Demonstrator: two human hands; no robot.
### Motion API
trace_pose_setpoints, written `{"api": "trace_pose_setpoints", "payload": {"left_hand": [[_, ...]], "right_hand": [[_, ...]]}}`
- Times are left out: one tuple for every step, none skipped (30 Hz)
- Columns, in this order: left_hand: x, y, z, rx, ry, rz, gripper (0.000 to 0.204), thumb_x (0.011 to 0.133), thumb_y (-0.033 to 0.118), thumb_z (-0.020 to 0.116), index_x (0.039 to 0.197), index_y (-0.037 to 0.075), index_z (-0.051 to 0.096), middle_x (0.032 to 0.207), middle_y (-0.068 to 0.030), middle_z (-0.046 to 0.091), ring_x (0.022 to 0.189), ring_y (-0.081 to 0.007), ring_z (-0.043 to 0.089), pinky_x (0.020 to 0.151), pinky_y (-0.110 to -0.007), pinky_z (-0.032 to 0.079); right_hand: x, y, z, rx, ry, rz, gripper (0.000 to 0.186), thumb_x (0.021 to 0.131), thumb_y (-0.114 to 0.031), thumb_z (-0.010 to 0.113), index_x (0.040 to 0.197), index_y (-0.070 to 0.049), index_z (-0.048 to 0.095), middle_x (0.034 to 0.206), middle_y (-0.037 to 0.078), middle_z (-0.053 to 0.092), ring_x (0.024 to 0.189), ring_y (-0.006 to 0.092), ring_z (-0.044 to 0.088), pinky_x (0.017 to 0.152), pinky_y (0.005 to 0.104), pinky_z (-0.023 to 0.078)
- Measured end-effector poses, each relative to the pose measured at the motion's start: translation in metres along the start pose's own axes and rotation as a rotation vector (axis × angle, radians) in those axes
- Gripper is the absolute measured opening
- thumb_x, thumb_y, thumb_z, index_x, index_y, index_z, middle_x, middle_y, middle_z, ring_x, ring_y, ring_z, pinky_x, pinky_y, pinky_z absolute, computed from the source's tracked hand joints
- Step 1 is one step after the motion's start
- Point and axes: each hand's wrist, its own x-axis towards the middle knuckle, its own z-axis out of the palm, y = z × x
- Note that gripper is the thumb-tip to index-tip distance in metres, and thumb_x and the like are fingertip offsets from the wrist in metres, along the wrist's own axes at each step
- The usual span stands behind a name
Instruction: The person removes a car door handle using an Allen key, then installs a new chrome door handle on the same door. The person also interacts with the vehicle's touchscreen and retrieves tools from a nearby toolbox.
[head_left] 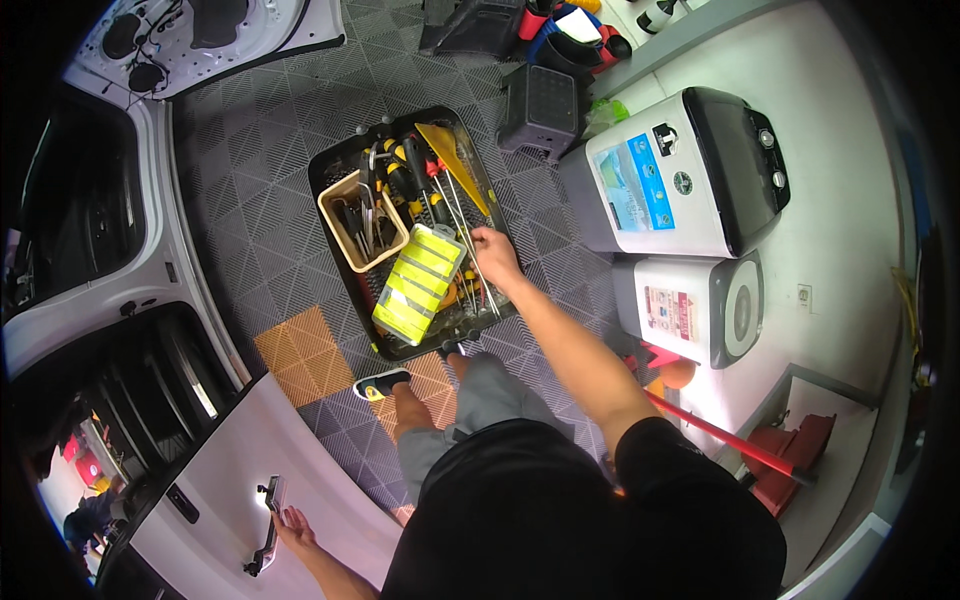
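A black tool tray (328, 190) lies on the floor in front of me. My right hand (494, 259) reaches into its right side, fingers curled beside long thin metal shafts (462, 225); what they grip, if anything, is hidden. Left of that hand, a yellow-green compartment box (420, 285) rests tilted on the tools. A cream bin (352, 250) holding metal tools stands in the tray, near yellow-and-black handled tools (400, 180) and a yellow triangular piece (452, 165). At lower left, my left hand (293, 528) has its fingers apart beside a car door handle (268, 530) on a white door panel.
A light-coloured car (150, 200) with an open door runs along the left. To the right stand two white-and-grey appliances (660, 180) against the wall. A dark step stool (540, 108) sits beyond the tray. A red pole (725, 435) leans at the lower right.
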Motion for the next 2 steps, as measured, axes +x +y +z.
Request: {"api": "trace_pose_setpoints", "payload": {"left_hand": [[-0.0023, 0.0025, -0.0024, -0.009, 0.062, -0.016, 0.079, 0.095, 0.036, 0.082, 0.159, 0.011, 0.043, 0.159, -0.0199, 0.044, 0.135, -0.0344, 0.059, 0.106, -0.042, 0.057], [-0.0051, 0.0087, -0.0071, 0.008, -0.002, 0.004, 0.079, 0.095, 0.036, 0.082, 0.159, 0.011, 0.043, 0.159, -0.0199, 0.044, 0.135, -0.0344, 0.059, 0.106, -0.042, 0.057]], "right_hand": [[0.0052, 0.0033, 0.0018, -0.04, 0.021, -0.096, 0.023, 0.1, -0.008, 0.061, 0.119, 0.0, 0.07, 0.112, 0.021, 0.076, 0.104, 0.034, 0.073, 0.09, 0.0437, 0.055], [0.0093, 0.0072, 0.0035, -0.08, 0.044, -0.143, 0.025, 0.101, -0.009, 0.061, 0.122, -0.001, 0.071, 0.117, 0.021, 0.077, 0.107, 0.0349, 0.073, 0.091, 0.0438, 0.054]]}}
